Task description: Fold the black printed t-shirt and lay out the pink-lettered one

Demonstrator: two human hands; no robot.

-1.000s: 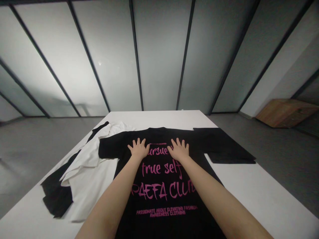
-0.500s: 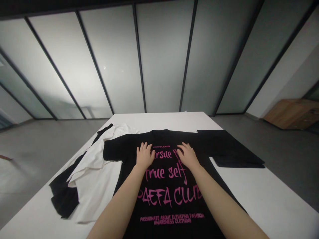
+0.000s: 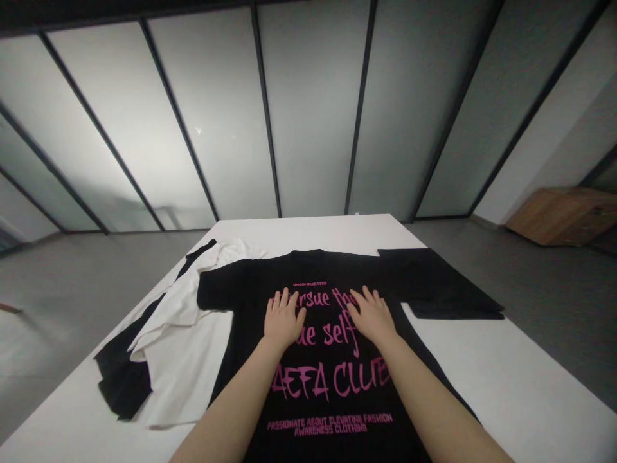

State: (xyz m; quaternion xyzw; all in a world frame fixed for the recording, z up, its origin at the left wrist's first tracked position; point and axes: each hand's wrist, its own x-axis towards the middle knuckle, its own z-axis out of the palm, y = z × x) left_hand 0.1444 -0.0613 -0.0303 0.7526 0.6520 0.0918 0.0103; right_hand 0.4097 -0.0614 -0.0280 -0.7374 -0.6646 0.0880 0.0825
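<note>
A black T-shirt (image 3: pixel 250 289) with pink lettering lies spread flat on the white table (image 3: pixel 506 379), collar at the far end. My left hand (image 3: pixel 282 319) rests palm down on the print, fingers stretched out and open. Palm down as well, my right hand (image 3: pixel 373 315) lies flat on the shirt a little to the right, its fingers apart. Neither hand holds anything. The shirt's right sleeve (image 3: pixel 443 286) stretches out toward the table's right edge.
A white garment (image 3: pixel 186 347) lies crumpled over another black one (image 3: pixel 123 379) on the left side of the table, near its left edge. Frosted glass panels stand behind the table. A wooden cabinet (image 3: pixel 562 215) sits on the grey floor at the far right.
Both hands have slid toward me down the shirt, from near the collar onto the middle lines of the print. The shirt has stayed in place.
</note>
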